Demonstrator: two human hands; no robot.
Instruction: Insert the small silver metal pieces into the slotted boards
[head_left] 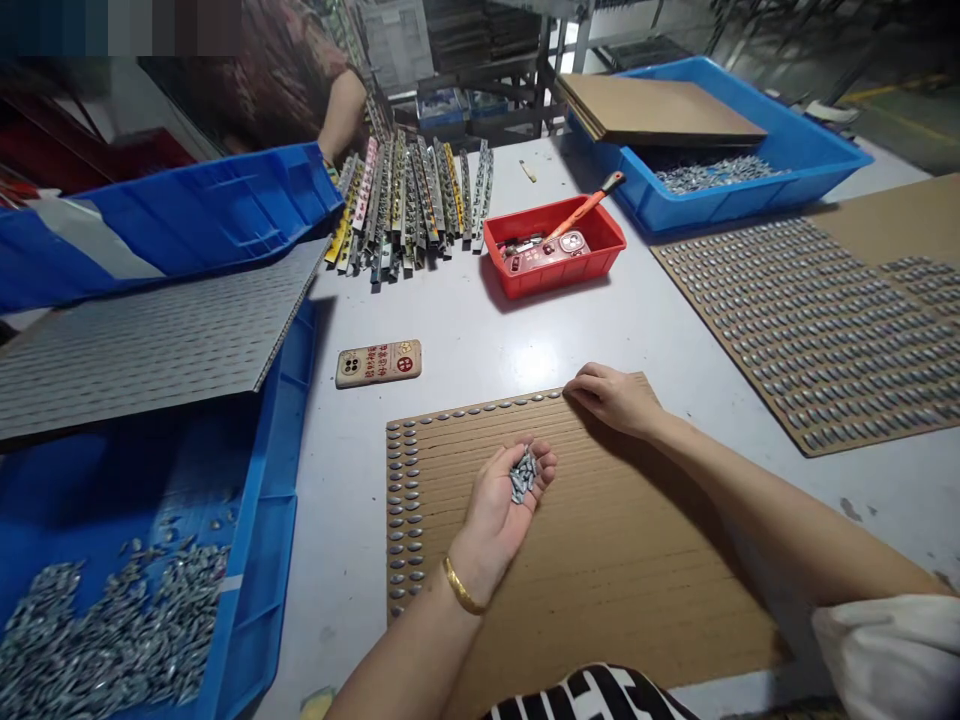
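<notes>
Cupped palm up over the cardboard sheet [600,560], my left hand [506,495] holds a small heap of grey oval metal pieces [523,477]. My right hand [607,398] is at the sheet's far edge, fingers pinched together at the end of a row of the same pieces [491,407]. Whatever lies between those fingertips is hidden. Two columns of pieces [403,500] run down the sheet's left side, and the single row follows its far edge. A gold bracelet [461,588] circles my left wrist.
Blue bins hold loose metal pieces at left [112,630] and far right [720,175]. A filled cardboard sheet [817,340] lies to the right. A red tray [555,262], a phone [379,363] and patterned strips [412,205] occupy the table. Another person's arm [345,110] shows behind.
</notes>
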